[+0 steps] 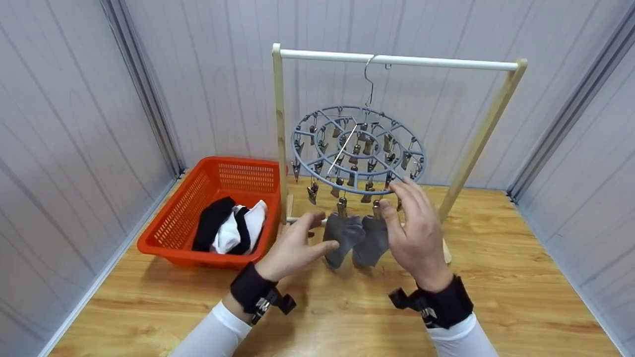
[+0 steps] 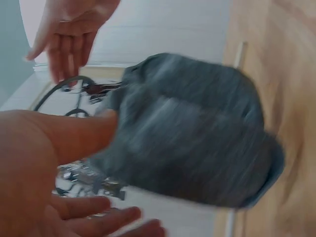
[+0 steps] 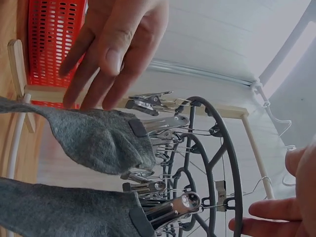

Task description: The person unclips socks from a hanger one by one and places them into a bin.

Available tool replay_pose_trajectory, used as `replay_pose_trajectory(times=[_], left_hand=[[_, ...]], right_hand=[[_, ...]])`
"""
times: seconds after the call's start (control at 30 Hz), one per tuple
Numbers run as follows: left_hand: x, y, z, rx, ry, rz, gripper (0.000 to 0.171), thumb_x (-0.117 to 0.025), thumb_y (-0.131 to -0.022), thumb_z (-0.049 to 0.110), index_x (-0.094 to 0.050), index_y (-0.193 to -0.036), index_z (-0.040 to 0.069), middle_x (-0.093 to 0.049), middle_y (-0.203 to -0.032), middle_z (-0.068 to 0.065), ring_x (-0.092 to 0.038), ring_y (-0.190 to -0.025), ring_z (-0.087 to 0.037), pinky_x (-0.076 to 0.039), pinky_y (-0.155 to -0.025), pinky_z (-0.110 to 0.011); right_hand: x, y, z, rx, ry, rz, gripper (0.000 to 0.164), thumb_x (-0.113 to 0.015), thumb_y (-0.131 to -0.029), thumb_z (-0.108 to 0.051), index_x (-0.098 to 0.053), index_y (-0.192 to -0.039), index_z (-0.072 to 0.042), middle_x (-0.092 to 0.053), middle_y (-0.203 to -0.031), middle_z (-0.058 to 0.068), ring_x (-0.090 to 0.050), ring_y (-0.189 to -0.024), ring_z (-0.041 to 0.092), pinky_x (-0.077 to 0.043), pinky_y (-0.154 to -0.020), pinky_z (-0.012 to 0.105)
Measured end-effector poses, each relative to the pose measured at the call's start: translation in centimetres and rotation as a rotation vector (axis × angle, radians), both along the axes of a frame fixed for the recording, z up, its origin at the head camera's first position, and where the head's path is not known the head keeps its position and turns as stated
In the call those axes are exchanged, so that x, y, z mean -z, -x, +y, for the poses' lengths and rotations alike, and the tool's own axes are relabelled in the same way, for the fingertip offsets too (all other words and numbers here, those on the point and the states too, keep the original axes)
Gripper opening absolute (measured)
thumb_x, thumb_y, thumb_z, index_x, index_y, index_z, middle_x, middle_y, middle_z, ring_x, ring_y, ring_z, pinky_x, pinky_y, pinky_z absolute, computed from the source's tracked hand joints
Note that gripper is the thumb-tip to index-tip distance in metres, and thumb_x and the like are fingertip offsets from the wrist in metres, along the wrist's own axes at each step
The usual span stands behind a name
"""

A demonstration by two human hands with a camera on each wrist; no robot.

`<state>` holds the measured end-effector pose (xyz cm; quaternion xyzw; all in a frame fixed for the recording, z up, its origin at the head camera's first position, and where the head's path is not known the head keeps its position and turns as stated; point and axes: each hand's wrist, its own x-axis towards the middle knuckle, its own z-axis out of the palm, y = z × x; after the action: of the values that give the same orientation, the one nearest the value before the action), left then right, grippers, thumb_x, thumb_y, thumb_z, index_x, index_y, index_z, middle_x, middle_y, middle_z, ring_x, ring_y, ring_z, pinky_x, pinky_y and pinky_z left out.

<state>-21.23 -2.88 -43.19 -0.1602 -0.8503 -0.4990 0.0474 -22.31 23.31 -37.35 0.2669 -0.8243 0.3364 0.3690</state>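
Observation:
Two grey socks hang side by side from metal clips on a round blue-grey drying hanger (image 1: 355, 182). My left hand (image 1: 297, 244) is beside the left sock (image 1: 342, 237), thumb and fingers spread apart without gripping it. The right sock (image 1: 368, 244) is partly covered by my right hand (image 1: 417, 235), whose extended fingers are at the hanger's front rim. In the right wrist view, a clip (image 3: 173, 210) bites the cuff of the nearer sock (image 3: 74, 210), and the fingertips of my right hand (image 3: 291, 207) reach the ring. Whether they touch it, I cannot tell.
The hanger's hook hangs on the white rod (image 1: 327, 56) of a wooden-sided rack. Several unused clips (image 1: 312, 192) dangle from the ring. Left of the rack, an orange basket (image 1: 173, 254) holds black cloth (image 1: 211, 225) and white cloth (image 1: 228, 235). Pale walls enclose the wooden tabletop (image 1: 521, 277).

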Motion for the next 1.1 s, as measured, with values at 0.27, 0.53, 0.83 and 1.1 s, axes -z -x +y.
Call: replay_pose_trajectory(times=[0.27,0.53,0.83,1.1], left_hand=[[1.2,0.8,0.7,-0.030,-0.184,-0.015,0.080,-0.093,-0.093,0.028,-0.053,-0.157,-0.001,-0.074,-0.130,-0.014,-0.068,-0.121,-0.030,-0.054,-0.107,-0.053],[1.8,1.0,0.9,-0.011,-0.244,-0.081,0.060,-0.094,-0.093,0.026,-0.067,-0.140,0.001,-0.077,-0.120,-0.010,-0.070,-0.107,-0.025,-0.061,-0.089,-0.041],[1.8,0.9,1.2,0.071,-0.252,-0.094,0.046,-0.090,-0.095,0.016,-0.072,-0.135,0.001,-0.080,-0.119,-0.010,-0.075,-0.105,-0.023,-0.064,-0.092,-0.044],[1.4,0.4,1.5,0.111,-0.219,-0.061,0.042,-0.090,-0.094,0.013,-0.076,-0.133,0.002,-0.080,-0.119,-0.007,-0.073,-0.105,-0.019,-0.061,-0.097,-0.047]], right_hand=[[-0.1,-0.4,-0.4,-0.077,0.017,0.041,0.042,-0.065,-0.114,-0.024,-0.068,-0.145,0.005,-0.066,-0.151,0.021,-0.055,-0.148,0.041,-0.038,-0.126,0.057],[-0.2,-0.7,-0.6,-0.149,0.017,0.107,0.039,-0.069,-0.111,-0.015,-0.068,-0.145,0.003,-0.069,-0.149,0.018,-0.056,-0.148,0.039,-0.038,-0.127,0.051],[0.1,-0.4,-1.1,-0.307,0.082,0.293,0.026,-0.066,-0.110,-0.014,-0.079,-0.126,0.002,-0.079,-0.123,0.016,-0.074,-0.114,0.036,-0.054,-0.108,0.037],[1.3,0.3,-1.7,-0.321,-0.034,0.211,0.025,-0.074,-0.102,-0.005,-0.079,-0.126,0.000,-0.080,-0.120,0.011,-0.076,-0.106,0.027,-0.059,-0.094,0.033]])
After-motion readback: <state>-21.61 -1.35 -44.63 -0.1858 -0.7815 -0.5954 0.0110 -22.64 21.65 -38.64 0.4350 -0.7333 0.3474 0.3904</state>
